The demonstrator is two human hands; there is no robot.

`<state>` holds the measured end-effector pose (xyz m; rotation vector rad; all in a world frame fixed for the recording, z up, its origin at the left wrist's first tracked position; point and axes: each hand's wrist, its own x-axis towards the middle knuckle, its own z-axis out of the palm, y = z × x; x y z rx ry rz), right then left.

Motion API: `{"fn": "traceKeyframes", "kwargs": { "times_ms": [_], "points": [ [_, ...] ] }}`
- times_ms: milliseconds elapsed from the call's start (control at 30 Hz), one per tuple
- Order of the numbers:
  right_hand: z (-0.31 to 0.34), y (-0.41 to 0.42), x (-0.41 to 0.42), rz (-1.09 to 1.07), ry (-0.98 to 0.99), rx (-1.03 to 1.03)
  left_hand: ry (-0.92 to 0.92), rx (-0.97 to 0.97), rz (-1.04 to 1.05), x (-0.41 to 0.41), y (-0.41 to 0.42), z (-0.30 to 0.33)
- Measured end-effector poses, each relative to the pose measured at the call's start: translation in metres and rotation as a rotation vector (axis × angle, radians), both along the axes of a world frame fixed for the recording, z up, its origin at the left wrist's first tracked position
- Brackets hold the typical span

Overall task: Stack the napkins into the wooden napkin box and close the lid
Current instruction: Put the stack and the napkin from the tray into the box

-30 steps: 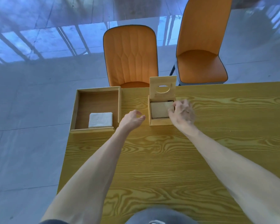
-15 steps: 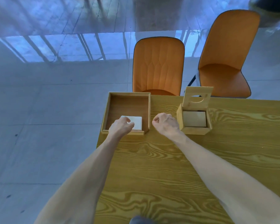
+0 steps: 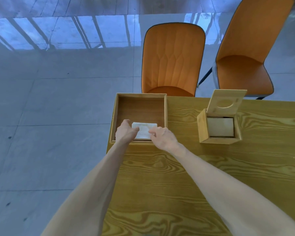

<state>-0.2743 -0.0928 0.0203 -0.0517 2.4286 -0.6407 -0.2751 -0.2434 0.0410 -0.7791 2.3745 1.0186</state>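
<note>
A white folded napkin stack (image 3: 144, 131) lies at the near side of a shallow wooden tray (image 3: 165, 113) on the table's far left corner. My left hand (image 3: 125, 132) touches the stack's left edge and my right hand (image 3: 163, 137) its right edge, fingers curled onto it. To the right stands the wooden napkin box (image 3: 204, 128), its lid (image 3: 226, 103) with an oval slot tilted up and open. Pale napkins (image 3: 220, 126) fill the box's inside.
The wood-grain table (image 3: 194, 176) ends just left of the tray, with grey tiled floor beyond. Two orange chairs (image 3: 172, 60) (image 3: 245, 53) stand behind the far edge.
Both hands moved left from the napkin box to the tray and now rest on the napkin stack. My view has swung left with them.
</note>
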Motion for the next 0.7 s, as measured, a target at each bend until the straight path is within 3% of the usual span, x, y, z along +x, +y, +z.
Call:
{"fn": "traceKeyframes", "kwargs": {
  "times_ms": [200, 433, 700],
  "points": [
    [-0.004, 0.001, 0.0, 0.006, 0.062, 0.03, -0.039, 0.021, 0.05, -0.006, -0.005, -0.007],
    [-0.004, 0.006, 0.004, -0.015, 0.055, -0.018, -0.08, 0.196, 0.187, -0.01, -0.002, -0.023],
    [0.003, 0.013, 0.005, -0.095, 0.121, -0.106, 0.058, 0.341, 0.086, 0.003, -0.004, -0.018]
  ]
}}
